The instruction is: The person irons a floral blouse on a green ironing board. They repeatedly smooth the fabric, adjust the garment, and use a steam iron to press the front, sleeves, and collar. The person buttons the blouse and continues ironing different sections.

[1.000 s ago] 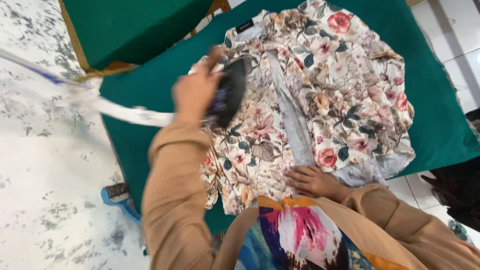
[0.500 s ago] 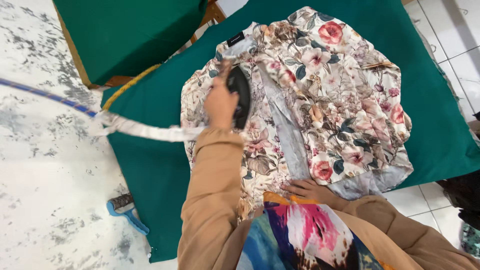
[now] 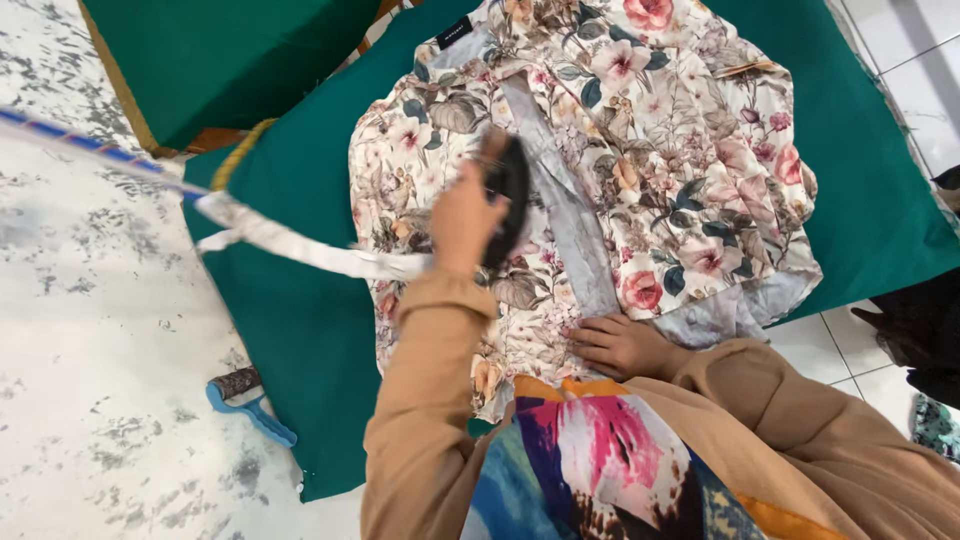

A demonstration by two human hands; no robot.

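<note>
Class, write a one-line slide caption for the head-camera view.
Left hand presses a black iron on a floral shirt spread over green cloth; right hand lies flat on the hem.

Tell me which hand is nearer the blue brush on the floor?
Left. The left hand grips the iron above the brush; the right hand presses the shirt farther off.

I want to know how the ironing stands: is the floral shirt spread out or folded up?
Spread out. The floral shirt lies flat and open on the green cloth, with the iron on it.
</note>
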